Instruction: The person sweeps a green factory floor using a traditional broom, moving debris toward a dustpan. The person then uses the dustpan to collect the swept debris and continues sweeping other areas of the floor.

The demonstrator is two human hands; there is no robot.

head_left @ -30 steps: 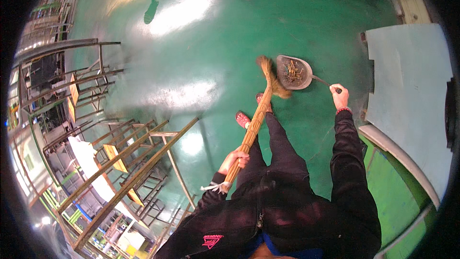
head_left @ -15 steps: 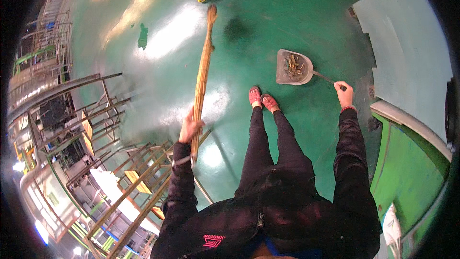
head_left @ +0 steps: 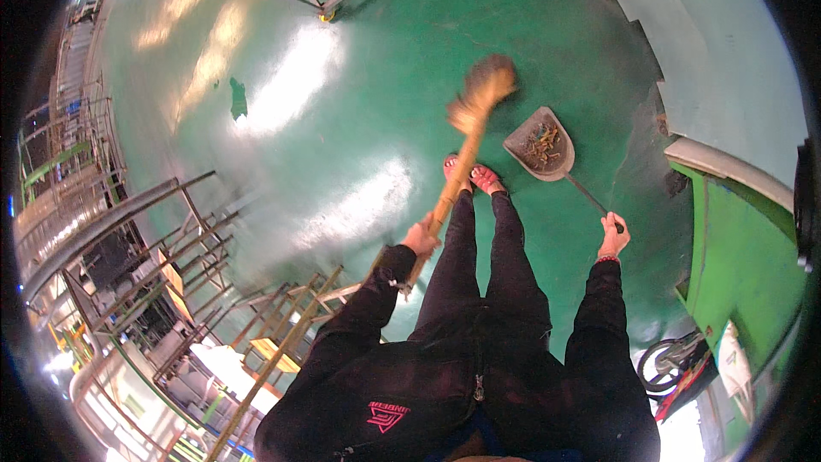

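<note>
Gripping the broom (head_left: 466, 133) mid-handle, the left hand (head_left: 422, 237) angles its bristles toward one o'clock, while the right hand (head_left: 612, 238) clamps the long-handled dustpan (head_left: 540, 145), keeping its litter level.

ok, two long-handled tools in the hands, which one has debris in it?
The grey dustpan, held by its thin handle in the right hand, with litter piled in its scoop. The wooden broom in the left hand is a bristle head carrying nothing.

A single head-worn fisheye view looks steeply down the person's own body to the green floor (head_left: 359, 120) (edges bend toward the rim), feet far below.
</note>
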